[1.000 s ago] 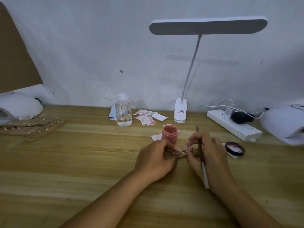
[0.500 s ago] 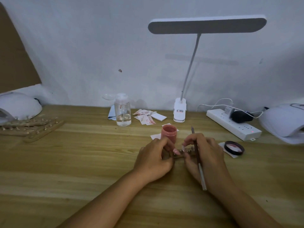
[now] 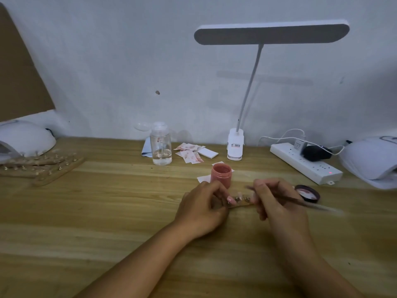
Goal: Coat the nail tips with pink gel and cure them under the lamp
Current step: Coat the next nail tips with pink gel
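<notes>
Our left grip (image 3: 202,209) pinches one end of the narrow wooden strip of nail tips (image 3: 240,203); our right grip (image 3: 277,203) holds the thin brown brush (image 3: 300,202) at its other end. The open pink gel jar (image 3: 221,175) stands just behind on the tabletop (image 3: 107,211).

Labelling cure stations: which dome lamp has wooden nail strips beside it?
The left dome lamp; wooden strips lie before it. The right dome lamp sits beside the power strip.

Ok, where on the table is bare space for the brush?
The widest bare patch of table lies between the wooden nail strips and the left hand, in front of the clear bottle. It is crowded on the right, among the pink gel jar, its lid and the power strip.
</notes>
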Demonstrator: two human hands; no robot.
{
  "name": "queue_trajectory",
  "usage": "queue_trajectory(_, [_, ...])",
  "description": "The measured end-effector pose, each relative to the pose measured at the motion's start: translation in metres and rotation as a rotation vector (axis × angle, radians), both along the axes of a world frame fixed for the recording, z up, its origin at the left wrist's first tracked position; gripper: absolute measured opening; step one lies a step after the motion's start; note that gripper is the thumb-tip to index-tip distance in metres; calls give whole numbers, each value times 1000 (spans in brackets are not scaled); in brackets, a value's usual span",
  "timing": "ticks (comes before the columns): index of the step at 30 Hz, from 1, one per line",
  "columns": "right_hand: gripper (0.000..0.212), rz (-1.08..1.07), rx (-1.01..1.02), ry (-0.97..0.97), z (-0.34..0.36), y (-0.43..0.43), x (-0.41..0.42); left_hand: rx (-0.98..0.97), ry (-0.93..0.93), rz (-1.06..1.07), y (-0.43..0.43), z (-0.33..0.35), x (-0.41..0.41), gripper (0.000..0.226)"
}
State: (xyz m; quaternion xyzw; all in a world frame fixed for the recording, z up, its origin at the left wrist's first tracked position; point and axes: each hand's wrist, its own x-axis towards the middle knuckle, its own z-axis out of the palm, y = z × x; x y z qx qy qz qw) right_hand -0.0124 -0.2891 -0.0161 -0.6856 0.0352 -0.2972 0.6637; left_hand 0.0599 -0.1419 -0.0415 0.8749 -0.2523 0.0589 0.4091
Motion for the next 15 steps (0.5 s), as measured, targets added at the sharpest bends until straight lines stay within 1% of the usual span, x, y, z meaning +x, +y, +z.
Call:
queue_trajectory(1, [12, 18, 51, 25, 0, 0, -1, -5, 5, -5, 0, 0, 0, 18])
queue_trajectory(4, [10, 37, 163, 89, -1, 1, -2, -18, 15, -12, 0, -1, 1, 17])
queue_trajectory(7, [13, 42, 152, 127, -3, 4, -1, -31, 14, -17, 0, -2, 2, 19])
queue_trajectory(12, [17, 51, 141, 121, -4, 4, 0, -34, 24, -20, -1, 0, 0, 20])
queue_trajectory(15, [19, 76, 88, 128, -4, 6, 1, -33, 29, -10, -2, 1, 0, 15])
